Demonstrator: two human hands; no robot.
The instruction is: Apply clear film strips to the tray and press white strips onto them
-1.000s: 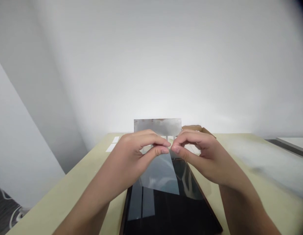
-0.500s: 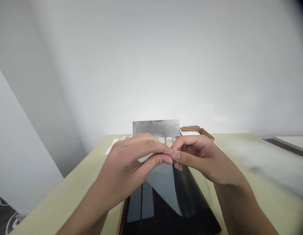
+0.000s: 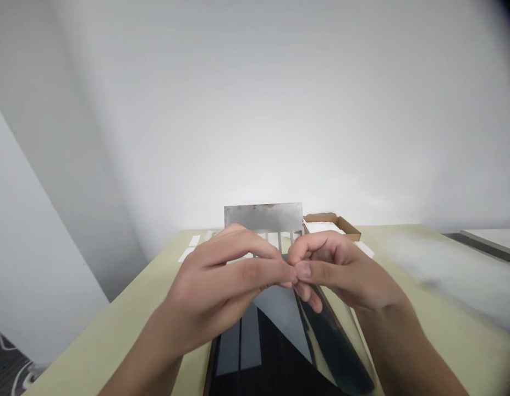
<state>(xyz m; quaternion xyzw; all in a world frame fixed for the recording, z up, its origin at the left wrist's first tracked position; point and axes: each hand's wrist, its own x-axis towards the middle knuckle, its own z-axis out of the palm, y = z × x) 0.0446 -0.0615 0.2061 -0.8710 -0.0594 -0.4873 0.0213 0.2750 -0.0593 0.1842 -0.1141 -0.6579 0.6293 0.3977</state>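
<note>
A pale yellow table [image 3: 131, 316] stretches out on both sides of a person's fingers [image 3: 271, 270], with a glossy dark panel [image 3: 275, 363] lying below them. White slips [image 3: 194, 241] rest flat beyond the fingers to the left; an open cardboard box [image 3: 352, 233] sits beyond them to the right, a white piece [image 3: 365, 249] just beside it.

The single view looks out from the person's head, forward and down along the desk [image 3: 122, 324] towards the wall [image 3: 271, 110], which fills the upper half. The fingers [image 3: 255, 275] are close ahead, slightly below centre; floor [image 3: 3, 368] shows at lower left.
</note>
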